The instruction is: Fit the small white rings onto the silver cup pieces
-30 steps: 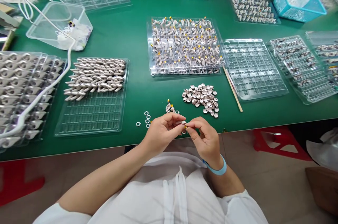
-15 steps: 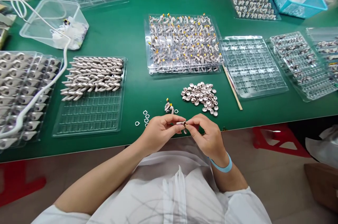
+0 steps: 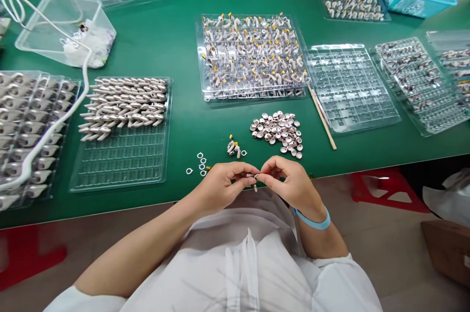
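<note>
Hand assembly at close range. My left hand and right hand meet at the fingertips, each thumb and forefinger pinched on one small metallic part, whose rounded lower end hangs just below them. Compared with a second ago, the yellow tip that showed between my fingertips is out of sight, my right thumb lies straighter, and my right wrist, with its pale blue band, has swung outward. I take this as a regrip or turn of the same part, the work on it being unfinished; the exact joint is hidden by my fingers.

Materials: ahead of my right hand lies a loose heap of shallow, round metal cups, satin and pinkish-grey. Just beyond my left fingertips sit a few curved grey pieces with yellow ends; to the left of them, flat white rings with open centres. Farther ahead, a clear, glossy plastic tray carries rows of similar hooked pieces. Left of my left hand, a ribbed transparent tray bears slender, brushed-looking metal pieces. Beneath all these spreads the smooth green tabletop.
</note>
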`<state>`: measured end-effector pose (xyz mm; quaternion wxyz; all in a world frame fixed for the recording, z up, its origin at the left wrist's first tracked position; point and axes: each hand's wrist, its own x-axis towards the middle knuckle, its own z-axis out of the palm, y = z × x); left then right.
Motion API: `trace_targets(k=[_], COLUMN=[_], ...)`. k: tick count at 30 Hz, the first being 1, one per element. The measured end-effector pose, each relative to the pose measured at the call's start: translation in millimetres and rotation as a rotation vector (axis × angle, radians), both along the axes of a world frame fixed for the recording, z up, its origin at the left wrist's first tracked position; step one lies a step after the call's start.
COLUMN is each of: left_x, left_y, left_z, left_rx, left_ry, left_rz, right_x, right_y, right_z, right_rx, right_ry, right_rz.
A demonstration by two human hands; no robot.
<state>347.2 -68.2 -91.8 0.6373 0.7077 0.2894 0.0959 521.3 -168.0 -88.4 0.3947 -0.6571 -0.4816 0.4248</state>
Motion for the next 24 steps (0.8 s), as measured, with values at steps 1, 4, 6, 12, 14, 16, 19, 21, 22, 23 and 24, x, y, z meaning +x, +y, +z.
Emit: trace_targets(k=[1, 4, 6, 12, 14, 16, 19, 21, 22, 23, 24], left_x=[-0.1, -0.1, 0.0, 1.3, 2.2, 3.0, 3.2, 2.9, 2.8, 2.9, 3.1], left_y=[0.2, -0.9, -2.8, -8.1, -9.2, -10.4, -12.5, -14.1, -15.0, -15.8, -16.6], left_z=[0.4, 0.9, 0.8, -0.7, -1.5, -2.8, -5.6, -7.9, -9.0, -9.9, -10.7], left_rx=[0.026, 0.075, 0.090, -0.071, -0.116, -0.113, -0.067, -0.053, -0.052, -0.052, -0.052], left_ry=[-0.002, -0.014, -0.019, -0.039, -0.036, -0.026, -0.018, -0.021, -0.025, -0.028, -0.032], left_rz=[-0.020, -0.046, -0.037, 0.074, 0.135, 0.179, 0.212, 0.225, 0.233, 0.242, 0.251], right_x=[0.9, 1.3, -0.3, -6.5, -8.4, -11.3, -17.6, -21.9, -23.7, -25.2, -26.4], right_y=[0.7, 1.8, 1.6, 0.3, -0.2, -0.9, -2.1, -2.5, -2.6, -2.6, -2.5], right_z=[1.1, 3.7, 4.5, 0.4, -2.2, -4.5, -7.6, -9.6, -10.5, -11.3, -12.0], right_rx=[-0.020, -0.044, -0.022, 0.068, 0.078, 0.082, 0.088, 0.100, 0.107, 0.114, 0.121], right_ry=[0.007, -0.012, -0.064, -0.110, -0.056, -0.003, 0.017, -0.002, -0.013, -0.022, -0.027], right_rz=[0.019, 0.061, 0.055, 0.002, -0.027, -0.069, -0.135, -0.171, -0.183, -0.193, -0.202])
